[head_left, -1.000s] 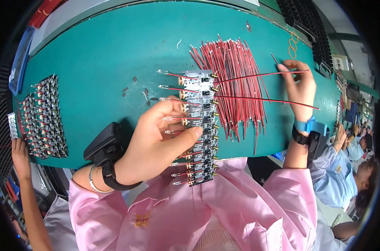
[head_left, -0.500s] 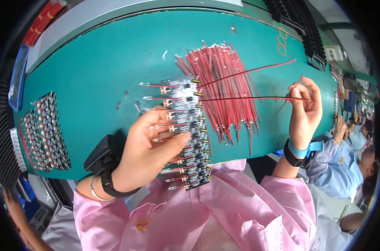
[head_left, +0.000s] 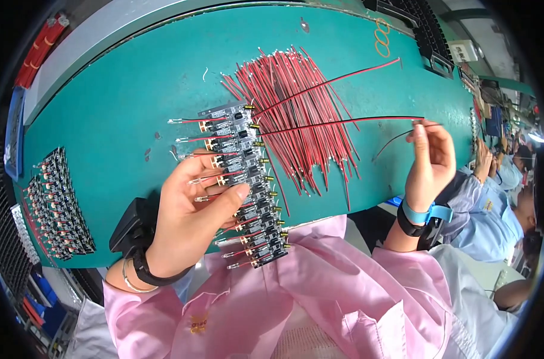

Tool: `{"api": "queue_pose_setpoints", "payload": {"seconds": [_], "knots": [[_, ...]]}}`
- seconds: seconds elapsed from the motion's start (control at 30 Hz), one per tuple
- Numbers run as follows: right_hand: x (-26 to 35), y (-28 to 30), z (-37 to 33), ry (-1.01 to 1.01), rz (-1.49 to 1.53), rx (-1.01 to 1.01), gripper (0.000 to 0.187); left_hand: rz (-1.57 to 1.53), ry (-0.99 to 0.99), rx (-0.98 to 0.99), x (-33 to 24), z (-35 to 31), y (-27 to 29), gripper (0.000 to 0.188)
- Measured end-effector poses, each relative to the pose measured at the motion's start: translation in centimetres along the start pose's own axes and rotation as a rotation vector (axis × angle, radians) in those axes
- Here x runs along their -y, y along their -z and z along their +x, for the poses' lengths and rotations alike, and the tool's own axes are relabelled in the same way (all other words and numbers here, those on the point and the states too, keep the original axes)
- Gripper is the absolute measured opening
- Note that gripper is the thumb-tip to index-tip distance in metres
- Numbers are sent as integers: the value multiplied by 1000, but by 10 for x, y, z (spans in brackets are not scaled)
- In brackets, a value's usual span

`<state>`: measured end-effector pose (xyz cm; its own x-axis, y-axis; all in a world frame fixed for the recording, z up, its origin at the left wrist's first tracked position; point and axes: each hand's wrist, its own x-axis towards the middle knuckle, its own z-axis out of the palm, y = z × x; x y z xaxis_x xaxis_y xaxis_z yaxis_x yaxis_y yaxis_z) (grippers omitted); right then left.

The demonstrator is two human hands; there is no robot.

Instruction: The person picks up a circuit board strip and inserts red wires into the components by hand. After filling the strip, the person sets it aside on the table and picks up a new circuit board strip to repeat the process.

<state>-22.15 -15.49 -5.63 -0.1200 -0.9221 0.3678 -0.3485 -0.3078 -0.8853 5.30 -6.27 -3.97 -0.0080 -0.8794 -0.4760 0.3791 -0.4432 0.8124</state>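
Observation:
My left hand [head_left: 191, 212] is closed around a long panel of black circuit boards [head_left: 243, 140], thumb on top. Along the panel's left side stick out short red-and-black leads with clear tips; small brass-coloured parts line its right edge. Two long red-and-black wires run rightward from the upper end of the panel. The upper wire [head_left: 338, 78] slants over the mat with its far end free. On the lower wire [head_left: 349, 121], my right hand [head_left: 430, 160] pinches the far end between thumb and fingers. A thin dark strand [head_left: 393, 139] curves down beside those fingertips.
A heap of red-and-black wires [head_left: 302, 128] lies on the green mat [head_left: 134, 90], just beyond the panel. More populated boards [head_left: 59, 206] are stacked at the left. Rubber bands [head_left: 382, 37] lie at the far right, and bundled red wires [head_left: 41, 51] at the far left. Co-workers sit at the right.
The whole view has shifted, so the mat's items appear farther left and higher. My right hand has drawn away from the wire heap, still pinching the wire end. The left hand keeps its hold.

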Motion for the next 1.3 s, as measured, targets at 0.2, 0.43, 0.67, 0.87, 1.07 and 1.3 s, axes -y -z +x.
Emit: {"api": "queue_pose_setpoints", "payload": {"seconds": [0.2, 0.43, 0.67, 0.87, 1.07, 1.3], "knots": [[13, -4, -5, 357, -94, -93, 14, 24, 12, -5, -1, -1, 1, 26], [0, -2, -16, 252, 3, -3, 14, 35, -8, 3, -2, -2, 0, 26], [1, 7, -1, 128, -80, -174, 11, 21, -2, 7, 0, -1, 2, 26], [14, 9, -7, 629, -258, 65, 18, 39, 8, -21, -1, -1, -2, 27], [18, 12, -30, 623, -227, 511, 24, 66, 12, -44, 0, 0, -4, 29], [11, 7, -38, 475, -279, 662, 24, 94, 34, -48, 0, -1, -4, 30]]}}
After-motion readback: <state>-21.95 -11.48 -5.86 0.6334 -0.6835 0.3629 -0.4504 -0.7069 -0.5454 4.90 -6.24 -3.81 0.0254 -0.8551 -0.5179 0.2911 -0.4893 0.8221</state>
